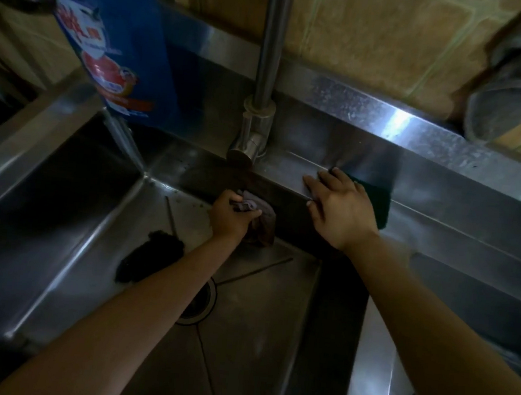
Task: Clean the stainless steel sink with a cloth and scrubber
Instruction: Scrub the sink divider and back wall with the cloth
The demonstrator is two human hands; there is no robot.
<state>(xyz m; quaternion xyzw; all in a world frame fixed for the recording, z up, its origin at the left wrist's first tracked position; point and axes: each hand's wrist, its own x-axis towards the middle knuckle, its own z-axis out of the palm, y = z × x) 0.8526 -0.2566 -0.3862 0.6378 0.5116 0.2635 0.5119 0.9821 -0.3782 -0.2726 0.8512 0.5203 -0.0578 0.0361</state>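
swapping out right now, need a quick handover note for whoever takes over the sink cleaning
Left hand: closed around a bunched grey cloth, pressed to the back wall of the left basin.
Right hand: flat, fingers spread, on the ledge by the faucet, partly over a dark green scrubber pad.
A dark scouring wad lies on the basin floor near the drain.
Done: cannot tell how much is already wiped.
Left: specks sit on the basin floor near the back wall; the ledge and right basin probably need a pass.

Left hand [230, 216] grips cloth [261, 221]; right hand [340, 210] presses scrubber [376, 202] on sink [444, 196] ledge.
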